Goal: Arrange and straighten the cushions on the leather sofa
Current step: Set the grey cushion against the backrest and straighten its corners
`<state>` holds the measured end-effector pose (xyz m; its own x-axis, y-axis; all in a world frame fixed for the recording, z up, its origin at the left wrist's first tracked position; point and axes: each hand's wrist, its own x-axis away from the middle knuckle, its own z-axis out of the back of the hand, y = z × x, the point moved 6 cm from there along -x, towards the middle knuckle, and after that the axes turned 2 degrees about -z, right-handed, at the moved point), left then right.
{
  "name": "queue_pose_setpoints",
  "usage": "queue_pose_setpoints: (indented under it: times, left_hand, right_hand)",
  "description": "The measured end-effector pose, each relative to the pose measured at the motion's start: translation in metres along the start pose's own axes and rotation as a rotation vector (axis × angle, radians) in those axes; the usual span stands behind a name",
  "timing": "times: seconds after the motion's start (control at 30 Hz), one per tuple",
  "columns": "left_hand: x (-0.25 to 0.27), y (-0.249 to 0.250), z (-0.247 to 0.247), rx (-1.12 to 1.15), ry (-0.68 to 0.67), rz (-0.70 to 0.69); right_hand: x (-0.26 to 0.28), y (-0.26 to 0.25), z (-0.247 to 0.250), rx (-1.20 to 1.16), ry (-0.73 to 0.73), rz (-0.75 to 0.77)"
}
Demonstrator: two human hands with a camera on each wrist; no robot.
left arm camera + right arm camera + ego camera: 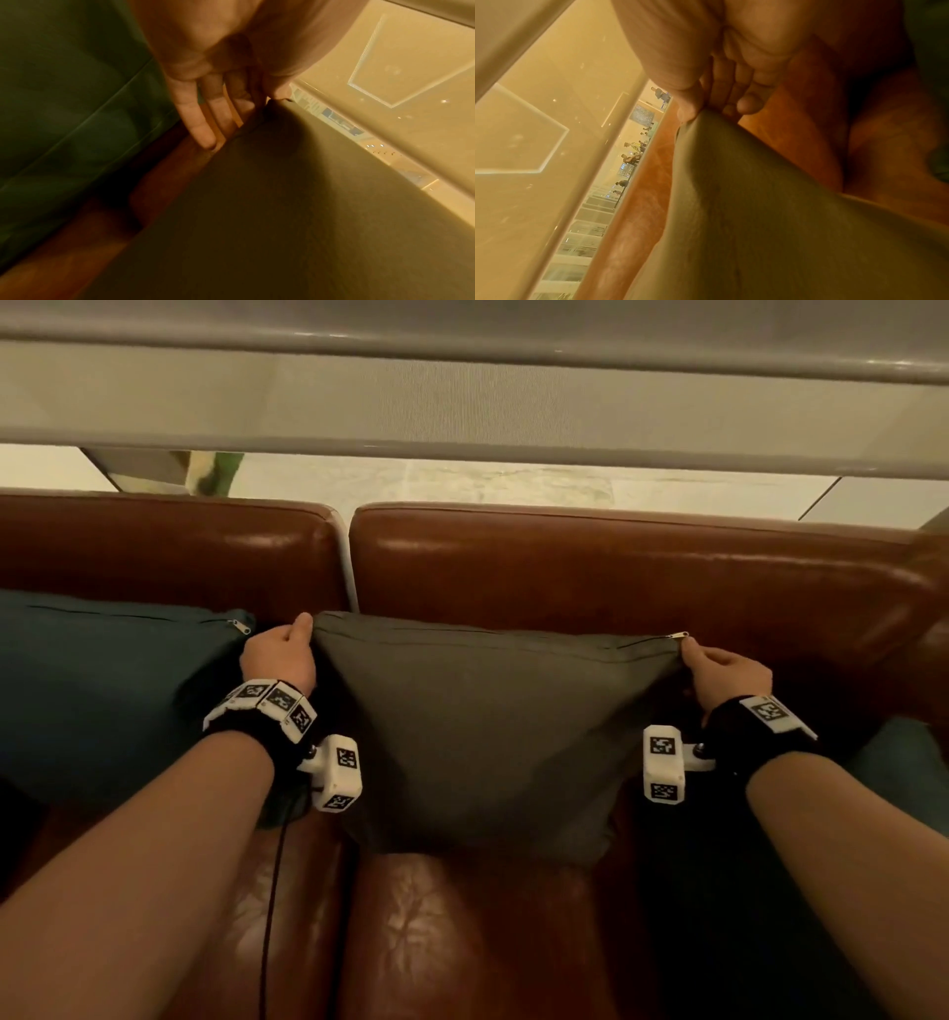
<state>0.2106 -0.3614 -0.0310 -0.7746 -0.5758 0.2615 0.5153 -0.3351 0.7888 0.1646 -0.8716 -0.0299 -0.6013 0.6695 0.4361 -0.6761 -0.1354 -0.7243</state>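
Square olive-grey fabric cushion (493,731) stands centre frame against the backrest of the brown leather sofa (616,567), strung between both hands: left hand (280,654) pinches its upper-left corner, right hand (729,672) pinches the upper-right corner beside the zipper pull (680,634). Dark teal fabric cushion (102,690) sits at left of frame, near the left hand, on the adjoining sofa seat
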Motion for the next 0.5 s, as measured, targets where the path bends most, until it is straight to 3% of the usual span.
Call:
queue_pose_setpoints:
  times: [0.2, 0.5]
  left_hand:
    - [0.004, 0.018, -0.002, -0.169, -0.077, -0.101]
    - [-0.002, 0.015, -0.014, -0.003, -0.104, 0.174]
  right_hand:
    - [-0.004, -0.001, 0.006, -0.002, 0.023, -0.021]
    - [-0.019, -0.013, 0.009, 0.086, 0.021, 0.004]
